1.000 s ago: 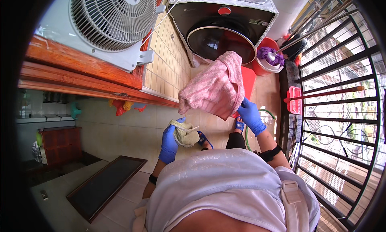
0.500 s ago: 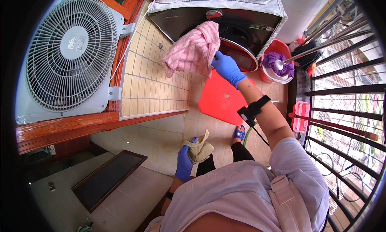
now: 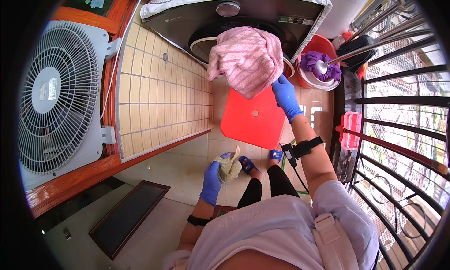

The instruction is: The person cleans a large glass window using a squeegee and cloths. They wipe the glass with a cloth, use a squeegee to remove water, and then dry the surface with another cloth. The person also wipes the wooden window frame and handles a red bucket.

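Note:
My right hand, in a blue glove, is closed on the lower right edge of a pink striped towel. The towel hangs bunched in front of the round door of a dark front-loading washing machine, covering most of the opening. Lower down, near my body, my left hand in a blue glove grips a crumpled olive-beige cloth. Below the towel is a red plastic stool with a small hole in its top.
A large grey fan stands on the left by a tiled wall. At right are a red bucket, a mop with a purple head, a pink-red dustpan and a barred window. A dark-framed panel lies lower left.
The pink towel has moved right across the washing machine's front, carried by my right hand. My view has shifted, and my left slipper now shows. My left hand still holds the cloth.

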Motion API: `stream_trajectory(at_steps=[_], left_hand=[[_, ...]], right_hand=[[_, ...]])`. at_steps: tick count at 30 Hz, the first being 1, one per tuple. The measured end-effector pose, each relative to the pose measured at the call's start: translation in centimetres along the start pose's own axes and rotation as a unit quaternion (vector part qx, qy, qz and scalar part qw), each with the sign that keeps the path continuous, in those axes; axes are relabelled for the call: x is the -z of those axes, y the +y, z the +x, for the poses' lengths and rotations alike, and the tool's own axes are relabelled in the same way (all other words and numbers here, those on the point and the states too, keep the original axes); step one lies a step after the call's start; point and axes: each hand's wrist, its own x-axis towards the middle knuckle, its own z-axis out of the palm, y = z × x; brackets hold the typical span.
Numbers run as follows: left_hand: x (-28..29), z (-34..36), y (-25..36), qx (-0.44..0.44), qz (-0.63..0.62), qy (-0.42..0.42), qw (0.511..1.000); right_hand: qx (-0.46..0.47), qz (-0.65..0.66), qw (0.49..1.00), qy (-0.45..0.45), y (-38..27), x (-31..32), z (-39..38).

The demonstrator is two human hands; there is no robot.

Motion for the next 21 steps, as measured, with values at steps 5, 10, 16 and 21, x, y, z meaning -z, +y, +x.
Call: stream_trajectory(at_steps=[5,10,16,21], left_hand=[[-0.4,6.1,-0.5,-0.027,0.058,-0.02,0.998],[-0.7,12.0,-0.7,-0.09,0.181,0.006,0.979],[-5.2,15.6,-1.5,-0.075,0.549,-0.134,0.821],[-9.2,17.4,-3.4,-0.082,0.738,-0.143,0.655]], right_hand=[[-0.048,0.075,0.994,0.069,5.5,3.1,-0.7],[-0.106,0.122,0.975,0.151,12.9,7.2,-1.1],[-0.01,0.012,0.976,0.217,18.5,15.7,-0.9],[0.114,0.004,0.972,0.206,15.4,17.2,-0.5]])
